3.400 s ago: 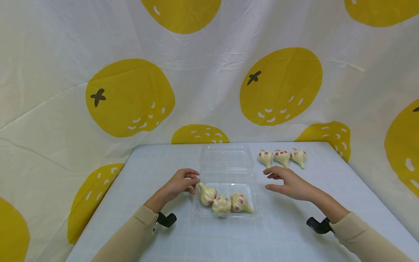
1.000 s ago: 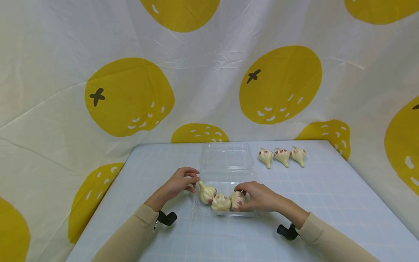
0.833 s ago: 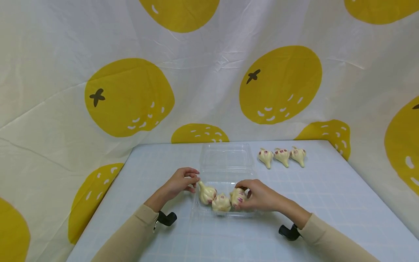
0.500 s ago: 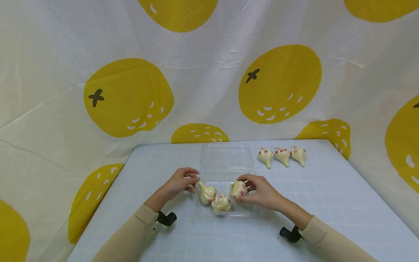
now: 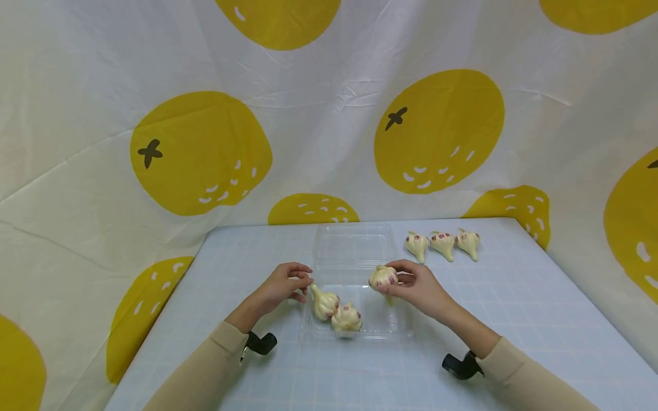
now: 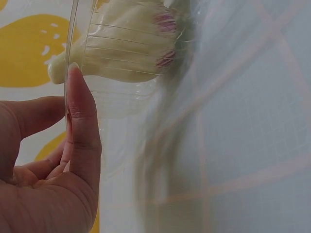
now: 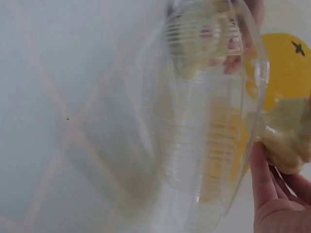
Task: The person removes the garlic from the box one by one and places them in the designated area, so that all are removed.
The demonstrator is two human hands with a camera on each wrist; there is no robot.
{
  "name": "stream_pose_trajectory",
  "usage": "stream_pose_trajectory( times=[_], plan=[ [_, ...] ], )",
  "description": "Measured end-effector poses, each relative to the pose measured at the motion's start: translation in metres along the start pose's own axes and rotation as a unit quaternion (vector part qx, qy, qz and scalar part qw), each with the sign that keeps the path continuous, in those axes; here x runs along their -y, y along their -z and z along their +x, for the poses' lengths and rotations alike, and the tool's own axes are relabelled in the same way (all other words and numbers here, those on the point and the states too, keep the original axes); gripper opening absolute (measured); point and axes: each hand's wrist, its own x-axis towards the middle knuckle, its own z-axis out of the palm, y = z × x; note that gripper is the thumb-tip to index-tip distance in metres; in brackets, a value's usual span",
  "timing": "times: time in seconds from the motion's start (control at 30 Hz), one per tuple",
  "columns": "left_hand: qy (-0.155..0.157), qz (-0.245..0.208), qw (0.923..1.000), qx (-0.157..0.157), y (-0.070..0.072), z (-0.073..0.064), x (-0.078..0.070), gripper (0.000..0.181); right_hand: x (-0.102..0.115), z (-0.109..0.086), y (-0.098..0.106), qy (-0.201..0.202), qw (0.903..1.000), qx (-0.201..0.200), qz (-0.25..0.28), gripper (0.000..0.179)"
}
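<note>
1. Garlic bulb [image 5: 381, 276]: gripped in right hand [image 5: 420, 289], above far right side of clear container [image 5: 377, 323].
2. Left hand [image 5: 281, 287]: pinches container's left rim.
3. Two bulbs [image 5: 325, 304]: inside, left.
4. Three bulbs [image 5: 442, 244]: table [image 5: 257, 379], far right.

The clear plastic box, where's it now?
In the head view, the clear plastic box lies between the left hand pinching its left edge and the right hand holding a cream, purple-marked garlic bulb.

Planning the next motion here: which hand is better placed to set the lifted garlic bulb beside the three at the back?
Probably the right hand: it holds the lifted bulb and is nearer the three bulbs. The left hand pinches the clear container.
</note>
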Motion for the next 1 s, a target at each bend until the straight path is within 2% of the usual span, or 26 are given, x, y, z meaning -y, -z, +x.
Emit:
stream_pose_trajectory(
  times=[0.33,0.7,0.87,1.0],
  plan=[
    [0.003,-0.001,1.0000,-0.002,-0.001,-0.001,-0.002,0.040,0.009,-0.002,0.030,-0.039,0.9942,-0.090,-0.045,0.061],
    [0.002,-0.004,1.0000,-0.002,-0.001,0.000,-0.002,0.041,-0.008,-0.003,0.057,-0.109,0.9794,-0.134,-0.104,0.073],
    [0.004,-0.002,1.0000,-0.004,-0.001,0.000,-0.003,0.040,-0.019,0.000,0.062,-0.113,0.9758,-0.141,-0.123,0.068],
    [0.006,-0.003,1.0000,-0.006,-0.001,-0.001,-0.003,0.040,-0.030,0.001,0.065,-0.117,0.9699,-0.140,-0.161,0.064]
  ],
)
